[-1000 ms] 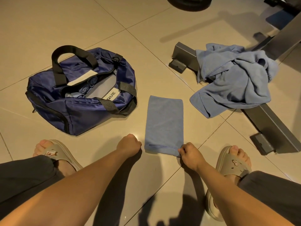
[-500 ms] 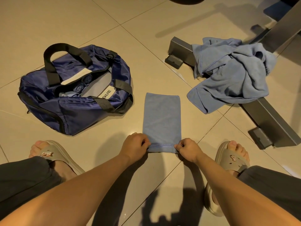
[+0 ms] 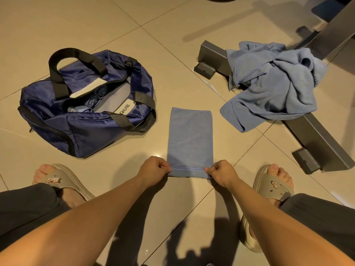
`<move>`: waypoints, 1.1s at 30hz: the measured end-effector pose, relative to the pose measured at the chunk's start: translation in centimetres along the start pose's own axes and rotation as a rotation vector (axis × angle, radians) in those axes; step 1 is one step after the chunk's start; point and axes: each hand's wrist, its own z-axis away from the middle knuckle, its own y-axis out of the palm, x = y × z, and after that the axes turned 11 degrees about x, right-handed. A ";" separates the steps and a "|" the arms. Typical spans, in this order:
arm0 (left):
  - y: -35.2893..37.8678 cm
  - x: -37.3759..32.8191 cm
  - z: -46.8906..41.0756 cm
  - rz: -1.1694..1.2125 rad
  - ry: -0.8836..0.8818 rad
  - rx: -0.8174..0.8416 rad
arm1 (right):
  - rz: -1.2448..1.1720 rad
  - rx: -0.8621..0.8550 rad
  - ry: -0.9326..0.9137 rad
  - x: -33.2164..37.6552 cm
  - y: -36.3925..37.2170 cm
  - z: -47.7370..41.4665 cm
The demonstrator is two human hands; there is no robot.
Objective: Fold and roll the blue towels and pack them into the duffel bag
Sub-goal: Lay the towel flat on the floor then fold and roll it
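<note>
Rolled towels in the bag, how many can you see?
2. One rolled towel lies in the open top of the duffel bag, and a second rolled towel lies right beside it, nearer the person. More may be hidden deeper inside.

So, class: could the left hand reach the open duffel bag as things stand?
Probably yes: bare floor lies between the left hand and the duffel bag, though it now pinches the folded towel.

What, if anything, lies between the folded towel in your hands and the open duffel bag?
Nothing visible does. Only bare tile floor separates the folded towel, pinched by the left hand and right hand, from the duffel bag, whose mouth is open; its near handle lies slack along the front rim.
</note>
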 end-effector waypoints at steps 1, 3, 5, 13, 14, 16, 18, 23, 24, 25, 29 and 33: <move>-0.1 -0.1 -0.2 0.023 -0.028 -0.006 | -0.022 -0.014 0.013 0.0 0.0 0.0; 0.1 -0.4 -0.6 0.062 -0.098 -0.027 | -0.061 -0.041 0.048 0.1 0.0 0.0; 0.4 -0.7 -0.9 0.075 -0.152 -0.058 | -0.080 -0.057 0.074 0.3 0.0 0.0; 0.6 -1.4 -0.7 -0.391 0.058 -0.199 | -0.006 -0.132 0.113 0.5 0.4 0.3; 0.7 -1.3 -0.6 -0.490 0.180 -0.232 | -0.005 -0.152 0.105 0.5 0.5 0.4; 1.1 -1.2 -0.3 -0.666 0.391 -0.205 | -0.015 -0.190 0.059 0.5 0.7 0.6; 1.3 -0.6 -0.3 -0.757 0.515 -0.159 | 0.008 -0.219 -0.019 0.5 1.0 0.7; 0.8 0.5 0.3 -0.743 0.633 -0.119 | 0.173 -0.207 -0.229 -0.2 1.1 0.8; 0.5 0.5 0.4 -0.741 0.628 -0.111 | 0.226 -0.202 -0.267 -0.4 1.0 1.0; 0.3 0.4 0.3 -0.732 0.623 -0.104 | 0.280 -0.196 -0.306 -0.6 0.8 1.2; -0.3 0.0 -0.2 -0.695 0.571 -0.073 | 0.436 -0.108 -0.407 -1.2 -0.1 2.2; -0.6 -0.7 -0.5 -0.626 0.460 -0.062 | 0.549 -0.120 -0.465 -2.0 0.1 2.2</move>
